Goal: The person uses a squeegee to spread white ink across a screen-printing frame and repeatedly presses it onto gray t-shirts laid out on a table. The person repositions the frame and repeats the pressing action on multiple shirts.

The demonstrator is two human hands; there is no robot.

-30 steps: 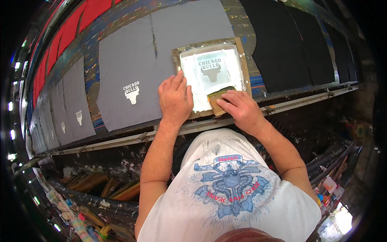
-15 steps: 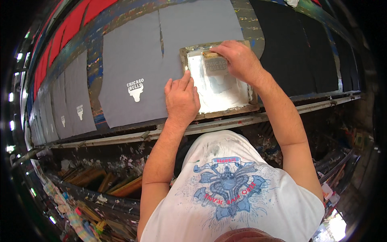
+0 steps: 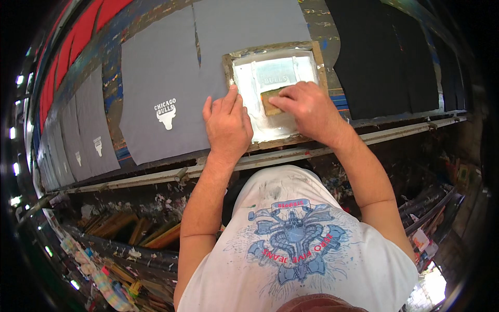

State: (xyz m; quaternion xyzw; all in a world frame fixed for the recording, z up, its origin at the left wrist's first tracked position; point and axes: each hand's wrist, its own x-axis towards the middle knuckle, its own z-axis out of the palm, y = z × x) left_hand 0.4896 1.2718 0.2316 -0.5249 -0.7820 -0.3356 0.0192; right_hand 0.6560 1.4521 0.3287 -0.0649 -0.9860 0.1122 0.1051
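Squeegee (image 3: 273,105) inside screen frame (image 3: 321,67), near desk's (image 3: 319,26) front edge | right hand (image 3: 318,112): fingers pinching it | left hand (image 3: 227,127): fingers slightly spread, touching frame's left side | risk: light left hold could let frame slip, smearing grey cloth (image 3: 249,26)

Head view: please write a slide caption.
Right hand holds a squeegee on a framed screen, left hand at its edge.

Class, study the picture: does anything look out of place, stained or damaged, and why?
Mostly mess: dark smudges mark the white shirt near its hem, unlike its printed design. Paint-like specks cover the bare table strip between the grey cloths, and pale scraps litter the space below the rail. No spill stands out on the grey cloths.
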